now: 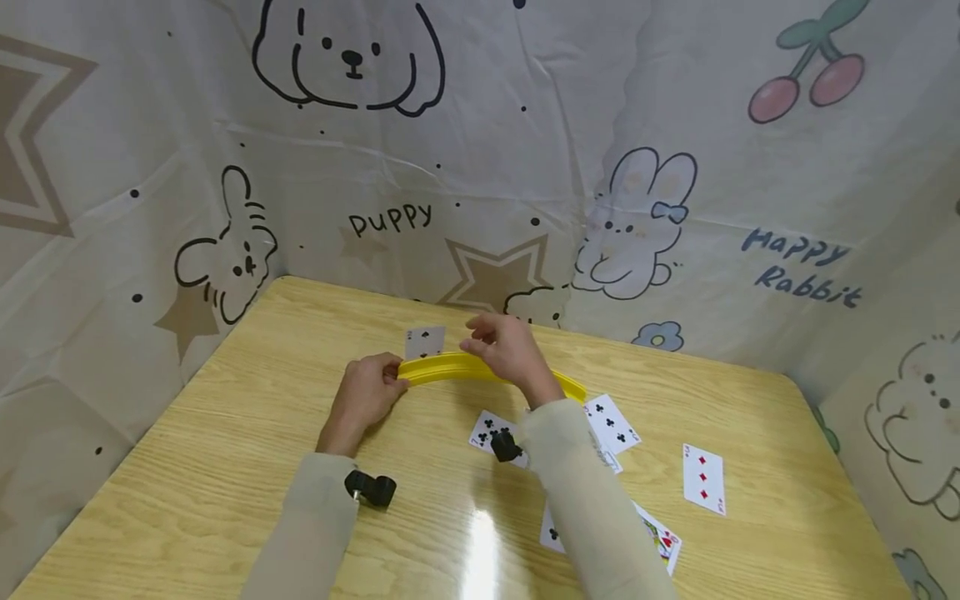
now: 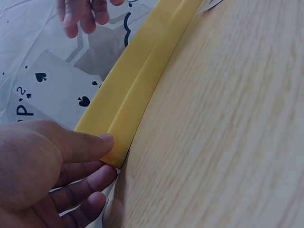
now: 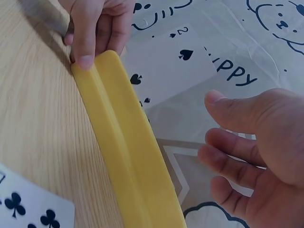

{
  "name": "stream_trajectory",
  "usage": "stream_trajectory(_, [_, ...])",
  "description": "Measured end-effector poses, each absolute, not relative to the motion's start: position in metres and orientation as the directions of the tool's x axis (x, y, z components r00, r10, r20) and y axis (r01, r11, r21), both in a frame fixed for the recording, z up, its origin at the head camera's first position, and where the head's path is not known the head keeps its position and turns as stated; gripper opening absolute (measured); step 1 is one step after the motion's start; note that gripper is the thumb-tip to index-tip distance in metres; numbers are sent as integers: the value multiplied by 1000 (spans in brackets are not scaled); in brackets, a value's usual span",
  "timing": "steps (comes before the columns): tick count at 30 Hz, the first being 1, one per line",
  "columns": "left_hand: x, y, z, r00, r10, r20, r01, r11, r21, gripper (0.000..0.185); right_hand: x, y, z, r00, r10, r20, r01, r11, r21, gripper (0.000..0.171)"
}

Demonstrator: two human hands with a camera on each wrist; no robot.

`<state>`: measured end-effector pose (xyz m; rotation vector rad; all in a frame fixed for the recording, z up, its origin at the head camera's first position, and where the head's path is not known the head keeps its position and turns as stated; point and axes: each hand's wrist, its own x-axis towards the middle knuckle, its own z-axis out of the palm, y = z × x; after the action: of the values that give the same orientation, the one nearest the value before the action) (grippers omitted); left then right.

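Yellow curved holder (image 1: 442, 367) is toward the far side of the wood-grain table (image 1: 225, 442), bowed away from the person, long axis roughly left to right. Left hand (image 1: 369, 392) has its left end in a pinch: thumb pressed on the front face, fingers curled in behind and under, per left wrist view. Right hand (image 1: 512, 346) is over the holder's middle, toward its back edge; thumb well apart from the fingers, fingers loosely bent, nothing in the grasp. Two of spades (image 1: 425, 340) is upright near the holder's left end, face to the person, bottom edge hidden by the yellow rim, so can't tell how it is seated. Seven of clubs (image 1: 487, 423) lies flat on the near side of the holder, partly covered in head view by the black mount (image 1: 506, 446) on the right wrist. Three of clubs (image 1: 611, 423) is flat by the holder's right end, another card (image 1: 611, 461) just nearer, mostly behind the right sleeve (image 1: 592, 500), value not readable. Closer in, a clubs card (image 1: 551, 533) and a red-heart court card (image 1: 667, 542) show on either side of that same sleeve, both partly blocked. Three of diamonds (image 1: 703, 479) lies face up, well apart on the right. Cartoon-print cloth (image 1: 480, 167) hangs behind the table
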<state>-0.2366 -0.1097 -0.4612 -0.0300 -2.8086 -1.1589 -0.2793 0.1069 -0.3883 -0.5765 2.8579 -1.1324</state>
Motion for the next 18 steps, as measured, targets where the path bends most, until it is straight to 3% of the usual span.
stream_trajectory(18, [-235,-109,-460,-992,-10,125,79,723,686,33,-267,128,-397,-916,-399,42,-332,695,-638,30])
